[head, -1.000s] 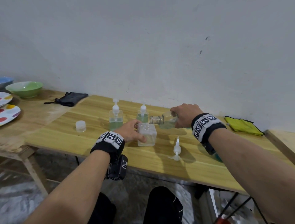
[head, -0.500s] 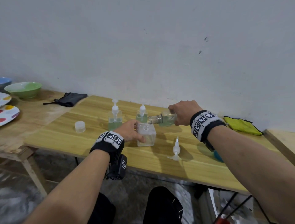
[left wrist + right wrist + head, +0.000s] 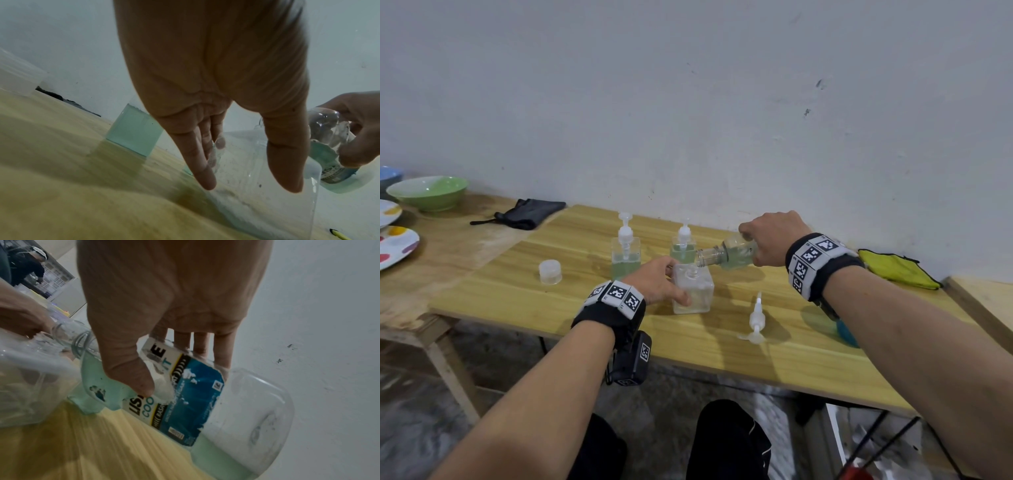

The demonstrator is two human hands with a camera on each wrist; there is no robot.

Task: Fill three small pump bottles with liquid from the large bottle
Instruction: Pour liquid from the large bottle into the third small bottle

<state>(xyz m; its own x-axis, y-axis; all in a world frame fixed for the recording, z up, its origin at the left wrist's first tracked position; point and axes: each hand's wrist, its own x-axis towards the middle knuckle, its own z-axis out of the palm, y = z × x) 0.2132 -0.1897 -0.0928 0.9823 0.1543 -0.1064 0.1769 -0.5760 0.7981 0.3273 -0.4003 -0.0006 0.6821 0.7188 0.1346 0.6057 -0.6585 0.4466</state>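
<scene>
Pouring is underway into the third pump bottle, the square clear one that is standing uncapped near the middle of the worktop. It is looking nearly empty, with at most a thin pale layer at the bottom. The large bottle is being tipped almost level, its open neck hovering just above and beside the small bottle's mouth, and the green liquid inside is pooling along its lower side toward the neck. The right hand is grasping the large bottle around its labelled middle, thumb on one face and fingers wrapped behind. The left hand is steadying the square bottle, thumb on the near face and fingers curled round the far side.

Just behind, two other pump bottles are standing with their pumps fitted and green liquid inside, so by my reading two of three are already done. The loose pump is lying on the worktop in front and to the right of the open bottle, and a small white cap is sitting well to the left.

Next, I judge, the neck needs lining up squarely over the narrow mouth and the tilt increasing slowly, since the opening is small and a spill is likely. After that, the pump is waiting to be fitted.
</scene>
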